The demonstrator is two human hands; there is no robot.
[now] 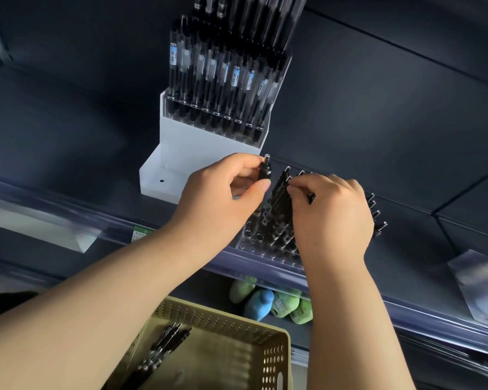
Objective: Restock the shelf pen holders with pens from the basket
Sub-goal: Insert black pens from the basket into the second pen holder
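Note:
My left hand grips a black pen upright by its top end, just left of a clear pen holder on the shelf. My right hand pinches the top of another black pen that stands among several pens in that holder, and it covers the holder's right half. A white tiered holder full of black pens stands behind on the left. The beige perforated basket at the bottom holds several black pens.
The shelf's clear front rail runs across the view. Green and blue soft items lie on the shelf below. White paper sits at left, and a printed packet at right. Dark shelf panels surround the holders.

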